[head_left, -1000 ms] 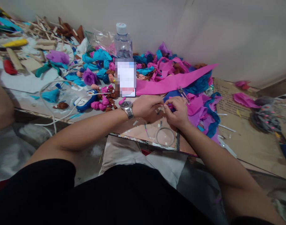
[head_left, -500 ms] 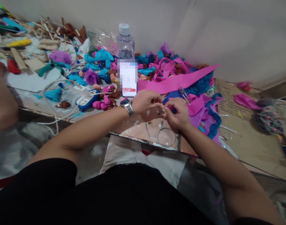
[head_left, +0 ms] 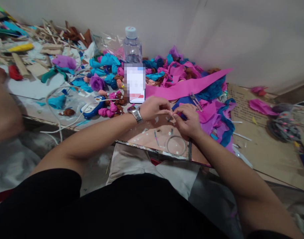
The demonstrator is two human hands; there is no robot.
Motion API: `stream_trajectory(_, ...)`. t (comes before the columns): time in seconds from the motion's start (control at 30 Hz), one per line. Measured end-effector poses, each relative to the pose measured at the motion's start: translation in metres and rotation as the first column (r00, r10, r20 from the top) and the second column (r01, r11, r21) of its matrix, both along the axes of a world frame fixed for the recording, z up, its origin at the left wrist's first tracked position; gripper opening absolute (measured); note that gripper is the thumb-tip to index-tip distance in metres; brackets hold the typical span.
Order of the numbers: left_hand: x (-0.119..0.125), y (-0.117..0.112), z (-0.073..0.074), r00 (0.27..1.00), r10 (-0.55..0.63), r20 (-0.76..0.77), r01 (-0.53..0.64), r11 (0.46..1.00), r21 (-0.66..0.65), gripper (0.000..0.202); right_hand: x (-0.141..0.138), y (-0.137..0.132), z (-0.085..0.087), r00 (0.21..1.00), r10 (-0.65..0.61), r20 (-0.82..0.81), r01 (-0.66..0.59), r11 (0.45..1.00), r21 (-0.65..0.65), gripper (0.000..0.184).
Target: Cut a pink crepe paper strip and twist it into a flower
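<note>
My left hand [head_left: 155, 109], a metal watch [head_left: 135, 114] on its wrist, has thumb and fingers pinched together. Fingertip to fingertip with it, my right hand [head_left: 188, 119] is closed too. Whatever lies between the fingers is too small to make out. Below the hands a clear ring-shaped roll of tape [head_left: 176, 145] rests at the table's front edge among small paper scraps. Thread snips [head_left: 195, 100] lie just beyond my right hand, next to a long pink crepe paper strip [head_left: 189, 87]. A phone [head_left: 137, 84] with a lit screen stands upright behind my left hand.
A plastic bottle [head_left: 132, 46] stands behind the phone. Crumpled paper flowers [head_left: 97, 82] and a blue-white power strip [head_left: 93, 108] with a white cable lie left. Cardboard [head_left: 266, 139] covers the right side. Another person's arm [head_left: 5, 106] reaches in at far left.
My two hands stay pinched together, with only slight finger movement. The other person's arm at far left has shifted a little to the right.
</note>
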State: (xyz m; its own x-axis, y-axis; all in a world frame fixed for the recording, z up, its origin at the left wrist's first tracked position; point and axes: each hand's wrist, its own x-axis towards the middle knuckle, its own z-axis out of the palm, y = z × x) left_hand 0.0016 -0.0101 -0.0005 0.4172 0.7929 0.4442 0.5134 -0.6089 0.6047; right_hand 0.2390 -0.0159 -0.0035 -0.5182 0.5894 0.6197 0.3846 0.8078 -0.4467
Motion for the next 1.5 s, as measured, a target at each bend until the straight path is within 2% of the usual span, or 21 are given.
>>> stream_trajectory(0.3,-0.0010,0.0019,-0.0009,1.000,-0.004,-0.012,0.004,0.999,-0.046,0.033,0.0020,0.0047,-0.0068,0.998,-0.044,0.053,0.045,0.999,-0.010,0.021)
stream_trajectory(0.87,0.0014,-0.0012,-0.0019,0.998,0.045,-0.040,-0.046,0.998,-0.046,0.033,0.0019,0.0045,-0.0056,0.997,-0.069,0.040,0.070,0.997,-0.028,0.019)
stream_trajectory(1.27,0.0006,0.0009,-0.0035,0.998,0.046,-0.050,-0.048,0.998,-0.028,0.036,0.0011,0.0027,-0.0022,0.998,-0.045,0.040,0.046,0.998,-0.030,0.018)
stream_trajectory(1.5,-0.0002,-0.0001,-0.0031,0.999,0.028,-0.047,-0.030,0.998,-0.050,0.038,0.0013,0.0049,-0.0041,0.996,-0.015,0.083,0.019,0.999,-0.048,0.024)
